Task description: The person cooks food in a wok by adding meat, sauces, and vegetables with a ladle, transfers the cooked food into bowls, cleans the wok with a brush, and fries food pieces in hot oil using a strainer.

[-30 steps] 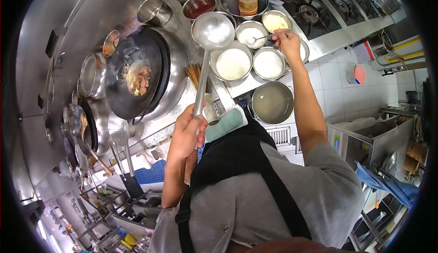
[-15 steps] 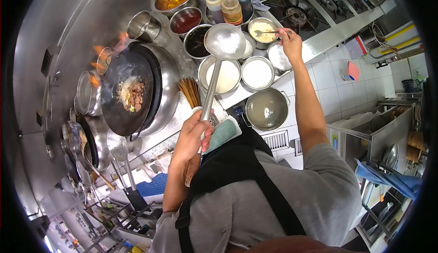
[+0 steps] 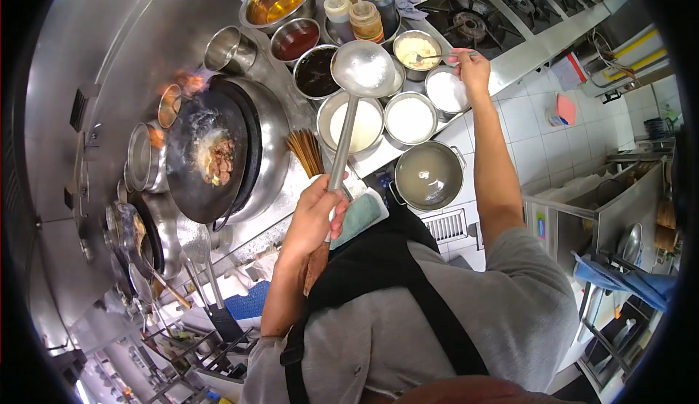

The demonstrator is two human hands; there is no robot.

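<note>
My left hand (image 3: 315, 216) is wrapped round the handle of a metal ladle (image 3: 364, 69). The ladle's bowl is raised over several containers and looks bare inside. My right hand (image 3: 472, 71) pinches the thin handle of a small metal spoon (image 3: 435, 56), whose far end lies in pale yellow food in a steel bowl (image 3: 418, 73). Just below that hand sits a container of white granules (image 3: 445, 89). To the left, a dark wok (image 3: 191, 124) holds pieces of browned meat (image 3: 218, 158), with flames (image 3: 191, 82) behind its upper rim.
A pot of white powder (image 3: 410, 119) and a pan of cloudy liquid (image 3: 428, 175) stand in front. Squeeze bottles (image 3: 366, 20), a bowl of amber oil (image 3: 277, 4) and dark sauce (image 3: 317, 70) are farther back. A bamboo brush (image 3: 304, 151) and green cloth (image 3: 359, 216) are near my left hand.
My right hand has shifted slightly right and down, and the spoon's tip has moved within the pale yellow food. The ladle stays nearly in place. The flames have changed shape, and the view has shifted slightly.
</note>
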